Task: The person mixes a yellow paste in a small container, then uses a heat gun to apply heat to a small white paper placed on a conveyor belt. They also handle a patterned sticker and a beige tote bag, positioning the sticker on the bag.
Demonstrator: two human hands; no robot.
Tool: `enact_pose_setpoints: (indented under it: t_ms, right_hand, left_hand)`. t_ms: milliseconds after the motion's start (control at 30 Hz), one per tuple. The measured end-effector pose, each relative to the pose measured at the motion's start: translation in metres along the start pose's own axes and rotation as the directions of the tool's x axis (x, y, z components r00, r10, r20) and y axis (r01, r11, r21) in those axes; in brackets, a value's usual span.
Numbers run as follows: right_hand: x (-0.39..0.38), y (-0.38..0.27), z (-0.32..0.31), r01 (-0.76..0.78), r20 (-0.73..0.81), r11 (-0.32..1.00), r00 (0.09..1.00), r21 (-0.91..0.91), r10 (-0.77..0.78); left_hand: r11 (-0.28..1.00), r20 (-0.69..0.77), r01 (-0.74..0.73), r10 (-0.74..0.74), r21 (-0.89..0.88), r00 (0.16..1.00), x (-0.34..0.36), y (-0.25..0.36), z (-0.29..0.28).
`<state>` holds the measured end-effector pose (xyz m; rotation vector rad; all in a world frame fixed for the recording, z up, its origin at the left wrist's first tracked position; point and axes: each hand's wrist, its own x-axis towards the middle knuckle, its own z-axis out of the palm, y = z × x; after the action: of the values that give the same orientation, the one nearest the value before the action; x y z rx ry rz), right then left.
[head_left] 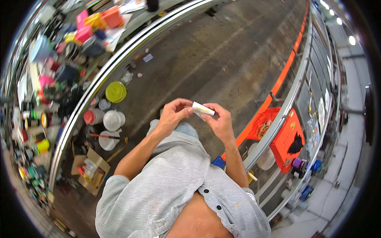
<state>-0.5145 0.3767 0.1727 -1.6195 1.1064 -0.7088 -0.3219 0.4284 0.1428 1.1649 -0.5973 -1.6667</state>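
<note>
Both my hands meet in front of my waist, above the floor, around a small white rolled piece [203, 109] that looks like paper or film; its exact kind I cannot make out. My left hand [174, 114] pinches its left end between thumb and fingers. At the other end my right hand [220, 122] has its fingers closed round the roll, thumb underneath. The roll lies slightly tilted, its right end lower. A little pale material shows under it between the two thumbs.
On my left, a metal-railed bench [101, 65] bears many bottles and tubs. Below it stand a lime-green lid [116, 92], white buckets [114, 120] and an open cardboard box [90, 170]. To my right run an orange rail [274, 93] and a red box [286, 141].
</note>
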Motion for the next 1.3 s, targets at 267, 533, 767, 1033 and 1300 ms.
enact_pose_setpoints:
  t_ms: [267,533,767,1033,1300]
  right_hand:
    - [0.111,0.011,-0.069,-0.128,-0.102,0.970,0.983,0.207,0.151]
    - [0.248,0.058,-0.185,-0.197,-0.024,0.798,0.966,0.570,0.256]
    - [0.370,0.071,-0.297,-0.196,-0.035,0.878,0.971,0.436,0.235]
    - [0.496,0.098,-0.394,-0.231,-0.019,0.849,0.962,0.476,0.273]
    - [0.626,0.136,-0.495,-0.246,-0.014,0.638,0.927,0.729,0.374]
  left_hand:
    - [0.984,0.283,-0.048,-0.003,0.170,0.959,0.162,0.080,0.043]
    - [0.973,0.239,-0.062,0.008,0.221,0.971,0.326,0.113,0.111]
    - [0.993,0.172,-0.052,0.032,0.110,0.984,0.446,0.159,0.187]
    - [0.998,0.245,0.024,-0.035,0.050,0.969,0.591,0.197,0.233]
    - [0.997,0.520,0.073,-0.065,0.006,0.852,0.775,0.250,0.292]
